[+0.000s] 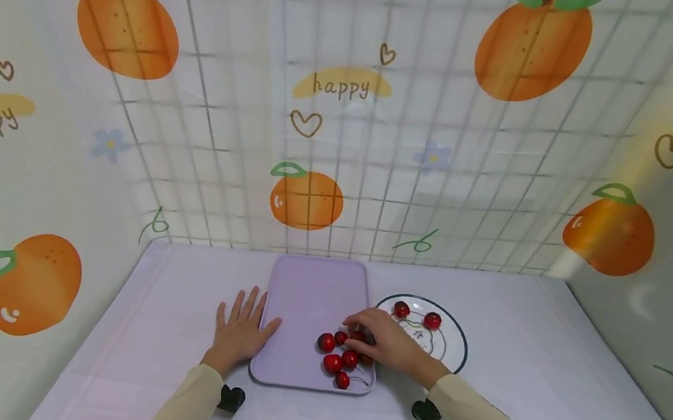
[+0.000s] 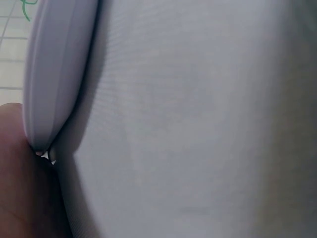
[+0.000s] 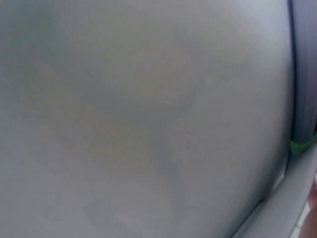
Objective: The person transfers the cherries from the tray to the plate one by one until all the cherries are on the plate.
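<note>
Evidently, the work is sitting somewhere short of its end, since the fruit is lying in two places and neither one is holding it all. At least seven red cherries [image 1: 332, 363] are clustering in the near right corner of the purple tray [image 1: 316, 292], a couple of them partly hiding behind the fingers. Two more cherries [image 1: 432, 320] are resting on the far part of the round plate [image 1: 462, 333], which is standing just beside the tray on its right.

The right hand [image 1: 385, 344] is hanging low over the cluster, its fingers curving and the thumb lying only narrowly apart from them, with a cherry showing between; whether they are pinching it, I cannot tell. The left hand [image 1: 240, 332] is lying on the pale desk [image 1: 518, 333] with fingers spreading wide and holding nothing, its thumb reaching over the tray's left edge.

Judging by where the right hand is working, the tray's cluster is the part now being dealt with, and the larger share is probably waiting there. Which way the cherries are travelling, these pictures are not showing. The wrist views are giving mostly blurred pale surface, so they are not settling the grip.
</note>
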Demonstrator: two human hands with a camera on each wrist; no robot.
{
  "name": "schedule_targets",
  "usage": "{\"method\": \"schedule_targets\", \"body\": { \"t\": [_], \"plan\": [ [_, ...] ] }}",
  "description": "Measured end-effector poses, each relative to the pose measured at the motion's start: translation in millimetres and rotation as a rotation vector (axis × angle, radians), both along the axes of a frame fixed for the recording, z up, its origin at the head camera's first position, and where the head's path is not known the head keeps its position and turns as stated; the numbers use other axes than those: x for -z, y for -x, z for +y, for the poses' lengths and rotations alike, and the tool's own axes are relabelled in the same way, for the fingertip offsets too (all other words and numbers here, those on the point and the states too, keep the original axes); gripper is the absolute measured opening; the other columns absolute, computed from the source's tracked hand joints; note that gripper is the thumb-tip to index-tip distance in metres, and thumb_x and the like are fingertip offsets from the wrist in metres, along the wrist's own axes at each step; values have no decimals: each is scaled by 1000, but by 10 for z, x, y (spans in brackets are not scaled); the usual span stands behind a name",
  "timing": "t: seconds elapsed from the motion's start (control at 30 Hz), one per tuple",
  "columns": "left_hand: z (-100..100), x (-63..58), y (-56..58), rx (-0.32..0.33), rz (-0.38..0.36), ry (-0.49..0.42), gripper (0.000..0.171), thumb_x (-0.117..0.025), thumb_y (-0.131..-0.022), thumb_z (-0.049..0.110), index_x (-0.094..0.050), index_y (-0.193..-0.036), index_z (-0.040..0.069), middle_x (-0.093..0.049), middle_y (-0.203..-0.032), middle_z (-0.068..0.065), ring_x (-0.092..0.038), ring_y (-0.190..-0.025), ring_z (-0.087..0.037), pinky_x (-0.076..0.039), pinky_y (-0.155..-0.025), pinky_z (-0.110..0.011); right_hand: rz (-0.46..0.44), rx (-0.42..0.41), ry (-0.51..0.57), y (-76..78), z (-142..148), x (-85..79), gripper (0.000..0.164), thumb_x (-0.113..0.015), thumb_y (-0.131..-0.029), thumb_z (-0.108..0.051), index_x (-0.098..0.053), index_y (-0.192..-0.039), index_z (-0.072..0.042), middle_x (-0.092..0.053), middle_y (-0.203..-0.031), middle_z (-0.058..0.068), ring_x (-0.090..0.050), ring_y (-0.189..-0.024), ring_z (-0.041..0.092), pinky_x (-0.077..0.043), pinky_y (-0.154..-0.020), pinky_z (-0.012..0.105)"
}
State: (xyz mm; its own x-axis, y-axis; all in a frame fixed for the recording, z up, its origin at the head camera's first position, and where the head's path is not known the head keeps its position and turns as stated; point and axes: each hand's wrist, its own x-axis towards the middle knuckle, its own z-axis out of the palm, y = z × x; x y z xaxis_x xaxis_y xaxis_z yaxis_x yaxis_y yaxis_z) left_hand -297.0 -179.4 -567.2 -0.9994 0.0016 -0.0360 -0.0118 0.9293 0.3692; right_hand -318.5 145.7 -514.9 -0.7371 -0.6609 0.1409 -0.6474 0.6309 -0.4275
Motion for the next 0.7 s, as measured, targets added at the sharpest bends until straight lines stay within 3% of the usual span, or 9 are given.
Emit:
{"method": "schedule_targets", "body": {
  "t": [0.23, 0.43, 0.7],
  "plan": [
    [14, -65, -55, 1, -2, -6, 82, -35, -102, 67, -19, -166, 17, -10, -176, -7, -2, -164, -35, 4, -128, -66, 32, -41, 42, 46, 7, 54, 26, -74, -96, -29, -69, -119, -19, -72, -110, -7, -62, -100, 7, -57, -95, 32],
    [3, -51, -34, -3, 1, -8, 81, -35, -103, 67, -20, -166, 18, -10, -176, -6, -2, -164, -35, 4, -128, -66, 77, -58, 96, 77, -4, 46, 19, -73, -96, -28, -71, -112, -20, -72, -106, -9, -63, -99, 6, -58, -93, 31],
    [5, -28, -7, -2, 4, -10, 81, -35, -102, 68, -19, -166, 21, -9, -176, -4, -1, -165, -33, 4, -128, -66, 40, 14, 192, 31, -32, -10, 19, -73, -96, -25, -70, -114, -18, -71, -107, -8, -61, -97, 5, -59, -91, 30]
  ]
}}
